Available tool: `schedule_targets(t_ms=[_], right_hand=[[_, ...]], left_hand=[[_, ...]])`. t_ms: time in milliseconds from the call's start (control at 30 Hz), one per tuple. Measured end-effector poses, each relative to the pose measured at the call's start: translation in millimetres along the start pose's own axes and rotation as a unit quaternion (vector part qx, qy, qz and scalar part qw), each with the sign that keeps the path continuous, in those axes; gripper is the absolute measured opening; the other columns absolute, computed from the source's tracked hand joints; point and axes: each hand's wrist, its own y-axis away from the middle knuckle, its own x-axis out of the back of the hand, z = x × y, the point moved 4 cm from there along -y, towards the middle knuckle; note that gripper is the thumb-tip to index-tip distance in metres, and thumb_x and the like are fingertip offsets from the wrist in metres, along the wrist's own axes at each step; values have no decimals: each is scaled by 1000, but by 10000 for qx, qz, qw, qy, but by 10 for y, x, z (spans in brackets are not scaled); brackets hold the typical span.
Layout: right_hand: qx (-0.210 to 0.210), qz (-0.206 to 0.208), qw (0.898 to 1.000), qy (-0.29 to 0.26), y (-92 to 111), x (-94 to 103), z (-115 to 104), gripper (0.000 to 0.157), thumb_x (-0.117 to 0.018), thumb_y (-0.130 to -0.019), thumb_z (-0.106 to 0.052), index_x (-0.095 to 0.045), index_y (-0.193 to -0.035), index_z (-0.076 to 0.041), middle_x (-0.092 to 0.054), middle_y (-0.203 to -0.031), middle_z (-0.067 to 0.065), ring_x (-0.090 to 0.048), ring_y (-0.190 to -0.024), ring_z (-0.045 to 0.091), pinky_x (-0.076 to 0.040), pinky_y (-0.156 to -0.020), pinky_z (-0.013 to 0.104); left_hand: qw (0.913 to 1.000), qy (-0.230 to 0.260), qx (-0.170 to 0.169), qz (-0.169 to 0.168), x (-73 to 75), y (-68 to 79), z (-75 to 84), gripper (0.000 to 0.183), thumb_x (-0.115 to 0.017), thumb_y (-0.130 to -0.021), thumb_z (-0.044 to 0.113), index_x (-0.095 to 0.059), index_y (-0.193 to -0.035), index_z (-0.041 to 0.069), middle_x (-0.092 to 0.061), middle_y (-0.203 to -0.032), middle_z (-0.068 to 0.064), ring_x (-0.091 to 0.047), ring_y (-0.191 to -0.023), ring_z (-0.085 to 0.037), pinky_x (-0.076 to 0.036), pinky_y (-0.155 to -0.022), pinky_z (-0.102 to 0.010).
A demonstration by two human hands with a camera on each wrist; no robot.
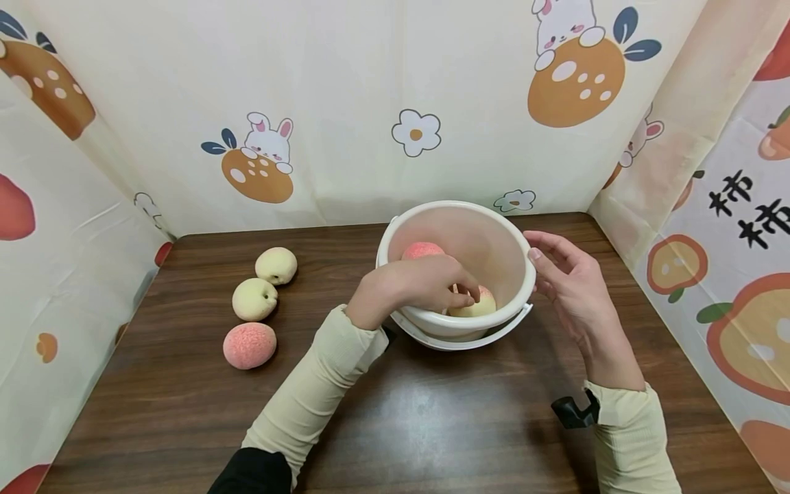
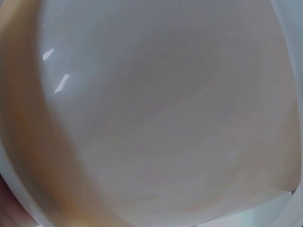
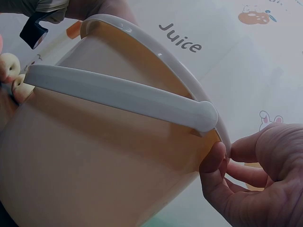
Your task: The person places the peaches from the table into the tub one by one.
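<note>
A white bucket (image 1: pixel 457 329) with a lowered handle (image 1: pixel 475 343) stands on the table. My left hand (image 1: pixel 426 281) reaches down inside it, its bent fingers over a yellow and pink toy peach (image 1: pixel 478 305). Whether they grip that peach is hidden. Behind the hand a pink peach (image 1: pixel 422 250) shows in the bucket. At the right side, my right hand (image 1: pixel 570 288) pinches the bucket's rim between thumb and fingers, seen closely in the right wrist view beside the handle's pivot (image 3: pixel 206 116). The bucket's smooth inner wall (image 2: pixel 165 109) fills the left wrist view.
Left of the bucket, two pale yellow peaches (image 1: pixel 276 265) and a pink peach (image 1: pixel 249 345) lie in a row on the dark wooden table (image 1: pixel 426 425). A printed curtain (image 1: pixel 345 82) hangs along the back and both sides, close behind the bucket.
</note>
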Motion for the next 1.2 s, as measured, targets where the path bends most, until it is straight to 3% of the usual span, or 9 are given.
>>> schedule_targets(t_ms=[433,667,800,1000,1100,1200], right_hand=[[-15,-10,10000,-5,3,-1,-3,37,-67,-101,-12,-60,-136,-3,-66,-122,1,-69,-96,8,-60,-70,21],[-14,7,10000,38,5,0,-6,36,-66,-101,-13,-61,-136,-4,-67,-121,1,-69,-94,7,-60,-69,20],[-16,-2,10000,12,7,-7,-5,36,-66,-101,-12,-61,-136,-3,-67,-121,1,-69,-94,7,-60,-69,19],[-17,-8,10000,10,11,-11,-9,36,-66,-102,-12,-60,-136,-3,-67,-121,1,-69,-94,7,-60,-69,20],[-15,-15,10000,5,10,-11,-10,36,-66,-102,-12,-60,-136,-3,-66,-122,1,-69,-95,8,-60,-69,20],[-16,-9,10000,10,8,-13,-9,36,-66,-101,-12,-61,-136,-4,-66,-122,1,-69,-95,7,-60,-70,20]], left_hand=[[9976,-76,-104,673,48,72,9,27,-54,-104,16,-76,-119,16,-75,-102,6,-62,-85,-7,-49,-86,-22],[9875,-490,-10,1501,80,195,16,18,-57,-102,12,-74,-103,14,-65,-81,5,-54,-71,-10,-46,-73,-22],[9683,-929,-43,2320,72,279,12,14,-58,-102,16,-70,-96,16,-59,-82,4,-51,-73,-10,-44,-72,-24],[9159,-1483,-288,3718,47,433,25,12,-60,-100,16,-69,-93,15,-58,-86,1,-52,-77,-14,-45,-76,-28],[8953,-1649,-227,4132,20,504,23,15,-60,-101,19,-74,-101,15,-63,-94,0,-56,-84,-17,-49,-79,-28],[8849,-1728,-125,4324,-2,560,11,17,-60,-102,20,-76,-106,15,-67,-103,-1,-60,-95,-18,-52,-83,-28]])
